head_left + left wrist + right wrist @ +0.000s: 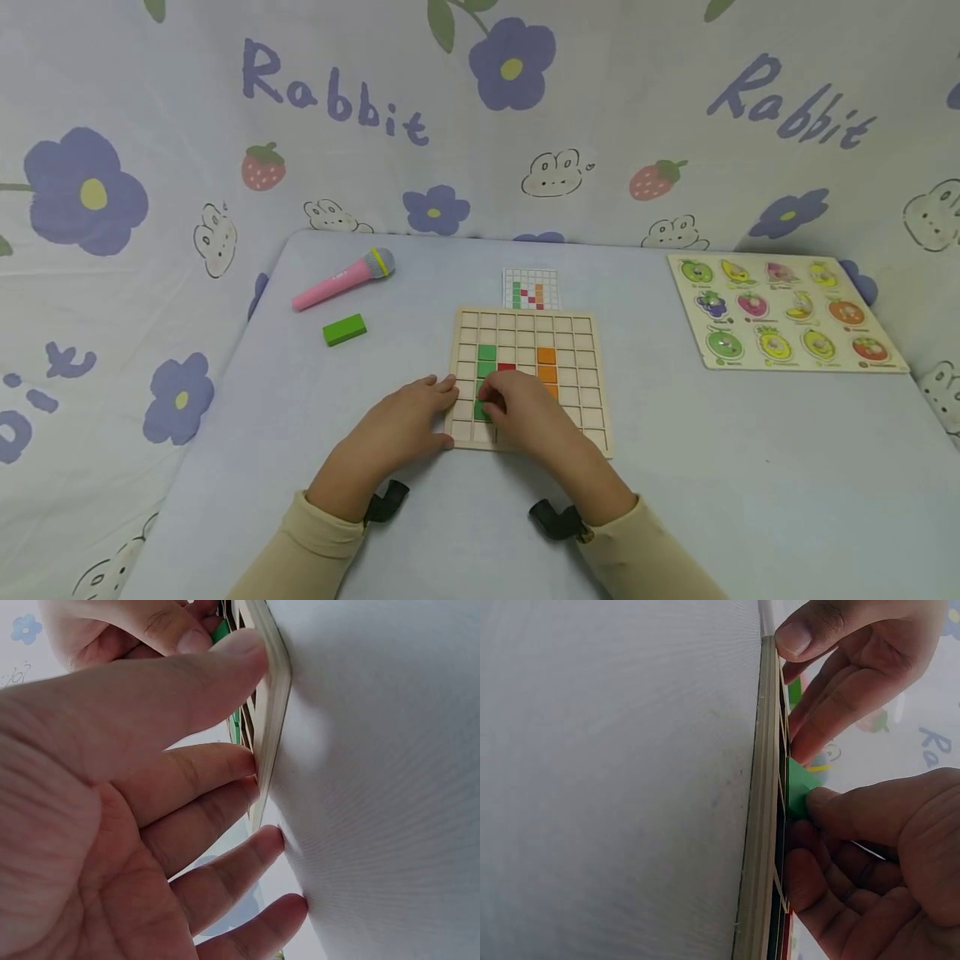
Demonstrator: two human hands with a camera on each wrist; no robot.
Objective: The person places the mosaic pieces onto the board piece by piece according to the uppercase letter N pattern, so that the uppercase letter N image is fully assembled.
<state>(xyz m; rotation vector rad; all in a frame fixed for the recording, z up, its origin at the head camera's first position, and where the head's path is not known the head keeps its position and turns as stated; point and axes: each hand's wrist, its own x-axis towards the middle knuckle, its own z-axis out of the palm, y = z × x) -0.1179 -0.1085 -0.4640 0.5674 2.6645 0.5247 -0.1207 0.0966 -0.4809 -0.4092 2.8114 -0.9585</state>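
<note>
A wooden grid board (583,360) lies flat on the table in the head view. In its squares sit a column of green tiles (487,352), a red tile (507,367) and a column of orange tiles (547,356); my right hand hides part of the grid. With thumb and fingers, my right hand (528,410) pinches a green tile (801,786), which stands tilted at the board's surface in the right wrist view. My left hand (399,423) rests at the board's left edge, fingers extended, thumb touching the near-left corner.
A pattern card (531,289) with coloured squares lies just behind the board. At the left are a pink toy microphone (341,283) and a green block (345,330). A fruit puzzle board (783,321) lies at the right. A printed cloth (480,150) hangs behind the table.
</note>
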